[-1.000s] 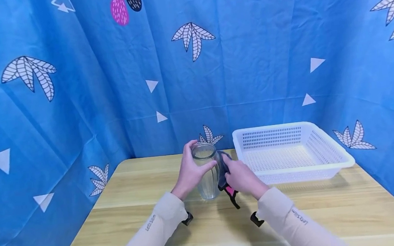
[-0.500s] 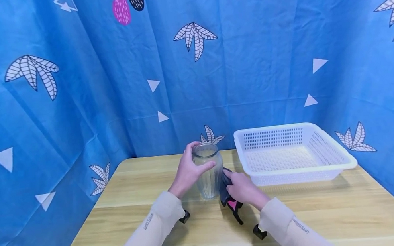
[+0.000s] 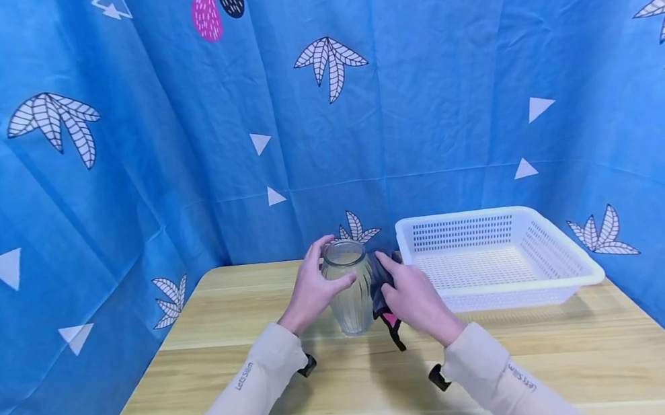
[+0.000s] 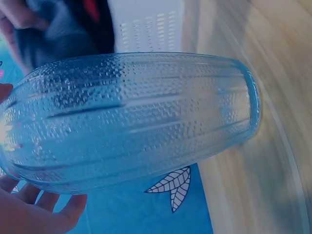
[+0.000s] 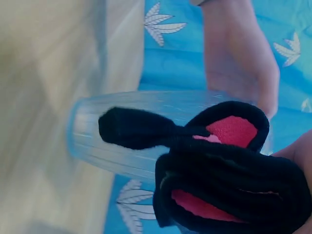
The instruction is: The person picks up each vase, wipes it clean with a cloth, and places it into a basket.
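Note:
A clear ribbed glass vase is upright at the middle of the table, its base close over the wood. My left hand grips it near the rim, thumb in front and fingers round the left side. In the left wrist view the vase shows a dimpled surface and long grooves. My right hand holds a folded dark cloth against the vase's right side, index finger stretched along it. From the right wrist view, the cloth has black edges and a pink inside, with one strip hanging loose.
A white perforated plastic basket stands right of the hands, near the back of the wooden table. A blue patterned curtain hangs behind the table and along both sides.
My right hand and the cloth went down the vase's side, then back up towards its rim. The left hand keeps its grip near the top.

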Available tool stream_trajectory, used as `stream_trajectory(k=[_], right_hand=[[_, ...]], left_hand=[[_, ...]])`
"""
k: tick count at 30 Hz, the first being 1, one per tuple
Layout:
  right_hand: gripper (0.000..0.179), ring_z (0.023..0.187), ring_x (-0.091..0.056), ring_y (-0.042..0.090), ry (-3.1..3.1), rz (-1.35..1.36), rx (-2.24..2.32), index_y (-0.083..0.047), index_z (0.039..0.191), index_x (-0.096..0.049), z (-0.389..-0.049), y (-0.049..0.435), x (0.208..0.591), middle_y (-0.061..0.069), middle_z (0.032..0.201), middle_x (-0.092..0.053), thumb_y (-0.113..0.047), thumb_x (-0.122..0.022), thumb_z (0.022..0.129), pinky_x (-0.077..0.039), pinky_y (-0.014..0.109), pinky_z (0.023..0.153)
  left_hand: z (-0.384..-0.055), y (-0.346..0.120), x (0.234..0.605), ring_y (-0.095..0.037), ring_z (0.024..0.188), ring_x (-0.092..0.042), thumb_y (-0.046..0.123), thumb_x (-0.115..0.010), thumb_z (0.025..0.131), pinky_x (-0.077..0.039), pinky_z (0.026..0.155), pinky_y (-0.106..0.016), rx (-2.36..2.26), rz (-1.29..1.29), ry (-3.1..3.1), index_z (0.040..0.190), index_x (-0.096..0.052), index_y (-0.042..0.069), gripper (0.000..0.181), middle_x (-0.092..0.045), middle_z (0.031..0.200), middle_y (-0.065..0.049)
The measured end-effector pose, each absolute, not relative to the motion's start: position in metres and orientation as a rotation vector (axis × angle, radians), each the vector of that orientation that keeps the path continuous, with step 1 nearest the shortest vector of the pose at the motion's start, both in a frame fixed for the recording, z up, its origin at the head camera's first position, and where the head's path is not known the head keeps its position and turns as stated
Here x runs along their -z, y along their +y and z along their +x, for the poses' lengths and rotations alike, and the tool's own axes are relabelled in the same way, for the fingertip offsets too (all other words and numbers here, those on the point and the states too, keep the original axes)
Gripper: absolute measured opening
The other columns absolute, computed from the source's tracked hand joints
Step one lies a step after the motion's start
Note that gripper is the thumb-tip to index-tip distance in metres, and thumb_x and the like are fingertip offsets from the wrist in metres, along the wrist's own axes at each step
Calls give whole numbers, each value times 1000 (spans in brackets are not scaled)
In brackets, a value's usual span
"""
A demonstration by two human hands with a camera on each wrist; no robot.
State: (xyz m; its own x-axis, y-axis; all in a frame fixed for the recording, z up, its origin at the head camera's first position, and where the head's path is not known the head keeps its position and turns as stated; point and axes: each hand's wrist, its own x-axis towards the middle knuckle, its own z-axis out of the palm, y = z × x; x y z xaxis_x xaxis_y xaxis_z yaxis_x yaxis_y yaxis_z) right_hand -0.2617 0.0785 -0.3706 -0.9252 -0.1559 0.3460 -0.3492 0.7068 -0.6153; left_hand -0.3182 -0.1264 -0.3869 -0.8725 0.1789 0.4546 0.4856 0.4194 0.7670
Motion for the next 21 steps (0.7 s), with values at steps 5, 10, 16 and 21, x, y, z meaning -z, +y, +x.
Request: stream_trajectory(k=[5, 10, 16, 21], right_hand=[[62, 69, -62, 22, -2543, 446, -958, -12, 152, -44, -261, 75, 357, 19, 122, -69, -5, -57, 93, -53, 38, 68], [63, 109, -65, 34, -2554, 453, -893, -10, 153, -42, -267, 72, 355, 18, 143, -57, -5, -59, 92, -53, 48, 92], [70, 100, -68, 31, -2703, 402, -927, -8, 157, -32, -281, 72, 367, 23, 136, -61, -1, -57, 92, -57, 42, 83], [70, 60, -60, 19, -2832, 368, -1005, -7, 157, -31, -290, 72, 393, 22, 101, -69, 1, -56, 93, -50, 30, 52]], left_hand=[[-317, -122, 386, -24, 131, -49, 16, -75, 79, -40, 111, -52, 1527, -613, -2362, 152, -34, 29, 85, -45, 150, -2], [-317, -116, 390, -27, 135, -47, 8, -69, 81, -36, 114, -53, 1566, -636, -2317, 153, -30, 23, 83, -41, 153, -7], [-318, -107, 396, -26, 133, -49, 33, -83, 83, -36, 115, -51, 1589, -542, -2294, 152, -26, 25, 89, -44, 150, -7], [-321, -104, 400, -23, 126, -54, 40, -87, 78, -42, 110, -48, 1593, -470, -2293, 149, -27, 27, 94, -47, 144, -4]])
